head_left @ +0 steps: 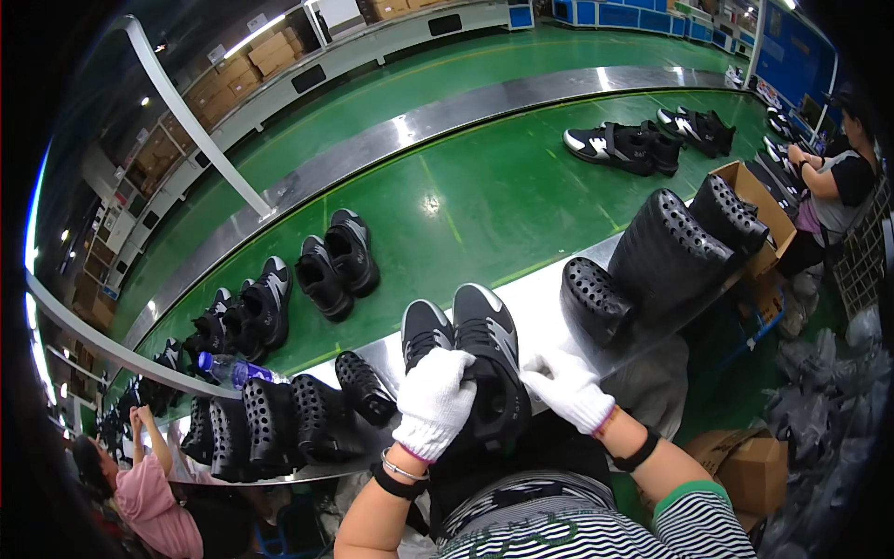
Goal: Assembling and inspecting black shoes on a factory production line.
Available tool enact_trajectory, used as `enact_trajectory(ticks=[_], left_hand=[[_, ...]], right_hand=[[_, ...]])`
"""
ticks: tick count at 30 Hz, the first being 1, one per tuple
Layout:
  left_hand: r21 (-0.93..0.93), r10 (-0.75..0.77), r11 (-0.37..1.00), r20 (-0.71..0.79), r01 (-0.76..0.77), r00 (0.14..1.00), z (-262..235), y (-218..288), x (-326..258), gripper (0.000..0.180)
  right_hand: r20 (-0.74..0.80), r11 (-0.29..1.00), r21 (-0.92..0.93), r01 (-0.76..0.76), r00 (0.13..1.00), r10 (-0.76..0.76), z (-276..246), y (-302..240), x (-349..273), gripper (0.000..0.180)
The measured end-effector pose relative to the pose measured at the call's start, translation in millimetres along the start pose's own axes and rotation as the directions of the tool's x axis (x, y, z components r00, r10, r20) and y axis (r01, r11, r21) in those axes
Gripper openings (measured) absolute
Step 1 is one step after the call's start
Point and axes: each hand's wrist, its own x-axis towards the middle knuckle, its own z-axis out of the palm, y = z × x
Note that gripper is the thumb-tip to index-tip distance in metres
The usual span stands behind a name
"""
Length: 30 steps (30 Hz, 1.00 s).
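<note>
In front of me stands a pair of black-and-grey sneakers with pale trim, the left sneaker [427,324] and the right sneaker [488,328], toes pointing away. My left hand [436,399], in a white knit glove, is closed over the rear of the left sneaker and reaches the right one's collar. Much of the left sneaker is hidden under it. Beside the right sneaker's outer side is my right hand [570,388], also gloved in white, with fingers curled and pressed together. Whatever its fingertips may hold is too small to make out.
Black perforated shoe-shaped pieces stand in stacks at right [652,247] and left [275,419]. A clear bottle [233,370] lies left. More sneakers [340,261] rest on the green belt [466,200]. An open carton [754,200] stands right. Co-workers sit at left [154,494] and right [843,177].
</note>
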Motion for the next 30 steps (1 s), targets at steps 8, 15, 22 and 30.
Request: enact_trajectory(ticks=[8,15,22,30], left_hand=[[-0.007,-0.066,0.998,0.103,0.067,0.992,2.1,14.7,2.5,0.022],[-0.049,-0.044,0.998,-0.454,0.024,0.890,-26.6,7.1,-51.8,0.036],[0.039,-0.375,0.879,-0.557,0.475,0.741,-14.3,-39.4,-122.3,0.053],[0.166,-0.456,0.795,-0.473,0.584,0.754,16.3,-79.0,-101.0,0.041]], right_hand=[[0.198,0.672,-0.577,0.465,0.877,-0.437,17.8,-56.1,-37.0,0.071],[0.008,0.695,-0.563,0.448,0.843,-0.537,-2.1,-40.9,11.0,0.030],[0.210,0.470,-0.568,0.676,0.671,-0.712,25.1,-132.3,-6.5,0.026],[0.438,0.233,-0.652,0.722,0.610,-0.660,85.3,-84.2,-3.7,0.020]])
